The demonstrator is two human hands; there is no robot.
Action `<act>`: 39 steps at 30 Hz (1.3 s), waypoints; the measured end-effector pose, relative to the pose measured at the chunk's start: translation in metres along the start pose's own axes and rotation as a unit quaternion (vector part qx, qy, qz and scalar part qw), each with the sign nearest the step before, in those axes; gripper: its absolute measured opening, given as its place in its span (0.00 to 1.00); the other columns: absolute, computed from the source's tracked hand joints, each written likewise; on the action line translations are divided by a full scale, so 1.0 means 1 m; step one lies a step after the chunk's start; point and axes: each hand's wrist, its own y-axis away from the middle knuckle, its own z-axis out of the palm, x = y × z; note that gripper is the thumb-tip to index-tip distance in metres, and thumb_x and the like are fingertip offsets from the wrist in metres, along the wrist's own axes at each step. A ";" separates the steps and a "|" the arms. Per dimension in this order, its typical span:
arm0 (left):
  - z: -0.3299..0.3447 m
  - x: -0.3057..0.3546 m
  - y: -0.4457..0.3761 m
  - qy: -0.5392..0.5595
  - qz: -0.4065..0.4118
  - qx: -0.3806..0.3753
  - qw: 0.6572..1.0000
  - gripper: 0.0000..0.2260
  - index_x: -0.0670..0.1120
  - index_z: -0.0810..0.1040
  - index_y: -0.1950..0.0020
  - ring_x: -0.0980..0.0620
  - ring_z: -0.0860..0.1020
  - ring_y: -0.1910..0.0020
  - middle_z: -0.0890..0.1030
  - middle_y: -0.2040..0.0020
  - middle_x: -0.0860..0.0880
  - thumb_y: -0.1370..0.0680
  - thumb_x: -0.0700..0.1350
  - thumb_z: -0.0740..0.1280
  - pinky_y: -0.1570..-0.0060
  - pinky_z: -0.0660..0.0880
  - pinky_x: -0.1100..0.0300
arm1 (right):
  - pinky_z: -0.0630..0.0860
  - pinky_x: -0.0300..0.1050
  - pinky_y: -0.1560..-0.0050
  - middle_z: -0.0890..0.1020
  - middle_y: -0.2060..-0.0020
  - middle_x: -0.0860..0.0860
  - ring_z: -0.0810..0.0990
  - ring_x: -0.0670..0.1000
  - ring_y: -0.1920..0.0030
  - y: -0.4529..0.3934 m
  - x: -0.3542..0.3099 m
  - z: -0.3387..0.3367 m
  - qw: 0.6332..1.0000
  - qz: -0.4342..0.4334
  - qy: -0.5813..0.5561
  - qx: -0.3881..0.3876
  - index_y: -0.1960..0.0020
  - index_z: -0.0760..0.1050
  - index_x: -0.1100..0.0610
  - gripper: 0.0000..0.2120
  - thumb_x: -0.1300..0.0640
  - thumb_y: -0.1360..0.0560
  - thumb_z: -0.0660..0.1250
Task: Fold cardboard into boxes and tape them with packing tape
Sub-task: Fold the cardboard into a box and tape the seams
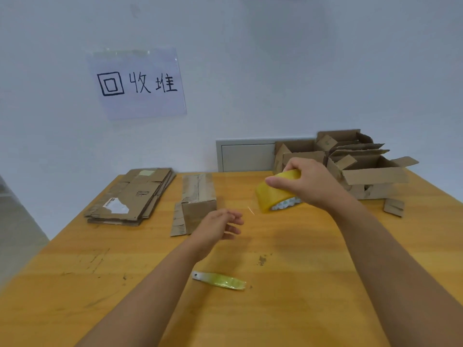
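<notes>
My right hand [308, 182] grips a yellow roll of packing tape [273, 194] from above, holding it tilted over the wooden table [313, 259]. My left hand [220, 226] hovers just left of the roll with its fingers loosely curled; a thin strand of tape seems to run between it and the roll, but whether the fingers pinch it is unclear. A closed cardboard box [198, 196] with a loose flap lies behind my left hand. A stack of flattened cardboard [132, 196] lies at the back left.
Several open, torn cardboard boxes [363, 169] are piled at the back right against the wall. A small blade wrapped in yellow tape [220, 280] lies on the table near me. A paper sign [136, 82] hangs on the wall.
</notes>
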 end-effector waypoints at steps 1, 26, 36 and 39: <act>0.002 0.003 0.004 0.061 -0.019 -0.004 0.998 0.14 0.43 0.79 0.40 0.49 0.81 0.54 0.84 0.45 0.44 0.16 0.42 0.55 0.50 0.78 0.55 | 0.69 0.44 0.63 0.78 0.61 0.53 0.75 0.49 0.61 0.002 0.001 0.001 1.000 -0.002 -0.025 -0.003 0.55 0.76 0.59 0.24 0.37 0.31 0.73; -0.041 0.010 0.041 0.401 0.016 -0.044 0.915 0.09 0.45 0.80 0.47 0.53 0.80 0.64 0.80 0.57 0.47 0.26 0.45 0.70 0.66 0.77 0.62 | 0.76 0.39 0.65 0.80 0.67 0.47 0.80 0.45 0.66 -0.006 -0.005 0.053 0.936 0.024 -0.344 -0.065 0.54 0.75 0.61 0.22 0.42 0.33 0.72; -0.043 0.007 0.037 0.397 0.025 -0.039 0.917 0.14 0.45 0.74 0.41 0.51 0.79 0.57 0.80 0.52 0.46 0.25 0.44 0.70 0.61 0.79 0.60 | 0.77 0.41 0.63 0.81 0.65 0.48 0.80 0.46 0.64 -0.011 -0.004 0.064 0.936 0.027 -0.343 -0.072 0.54 0.76 0.60 0.22 0.42 0.34 0.72; -0.041 0.008 0.037 0.395 0.033 -0.028 0.917 0.10 0.44 0.75 0.46 0.51 0.80 0.58 0.81 0.53 0.45 0.26 0.43 0.70 0.62 0.79 0.60 | 0.77 0.43 0.61 0.81 0.63 0.49 0.81 0.47 0.62 -0.012 -0.002 0.066 0.938 0.030 -0.339 -0.071 0.54 0.76 0.60 0.22 0.41 0.34 0.72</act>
